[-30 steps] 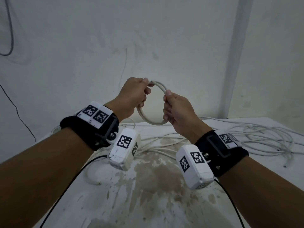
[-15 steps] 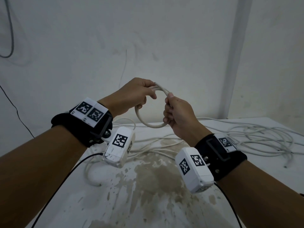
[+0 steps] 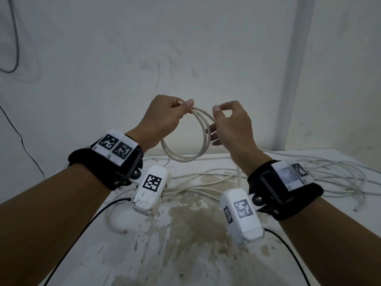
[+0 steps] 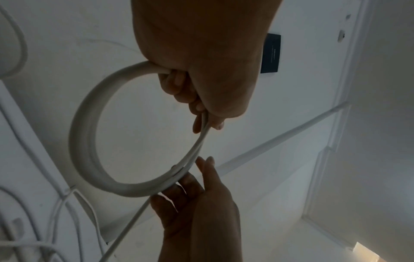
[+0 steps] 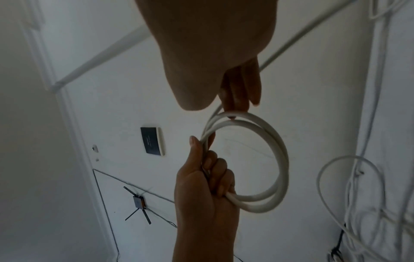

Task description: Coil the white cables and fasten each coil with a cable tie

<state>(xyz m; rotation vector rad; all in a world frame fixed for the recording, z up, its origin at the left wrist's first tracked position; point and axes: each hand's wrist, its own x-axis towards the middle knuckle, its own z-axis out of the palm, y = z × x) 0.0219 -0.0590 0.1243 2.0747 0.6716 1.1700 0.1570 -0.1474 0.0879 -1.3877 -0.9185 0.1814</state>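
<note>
A small coil of white cable, two or three turns, hangs in the air above the table. My left hand grips its top left, thumb pressed over the strands; the left wrist view shows the fingers curled round the coil. My right hand is at the coil's right side, fingers nearly straight and only touching the strands, thumb lifted clear. In the right wrist view its fingertips meet the coil. A loose strand drops from there to the table.
More white cables lie tangled on the stained white table, mostly right and behind my wrists. A wall stands close behind, with a vertical white conduit at right. Black camera leads trail from both wrists.
My right hand has let go of the coil's right side and straightened its fingers, thumb lifted. The hands have drawn slightly apart, and the turns of the coil have spread.
</note>
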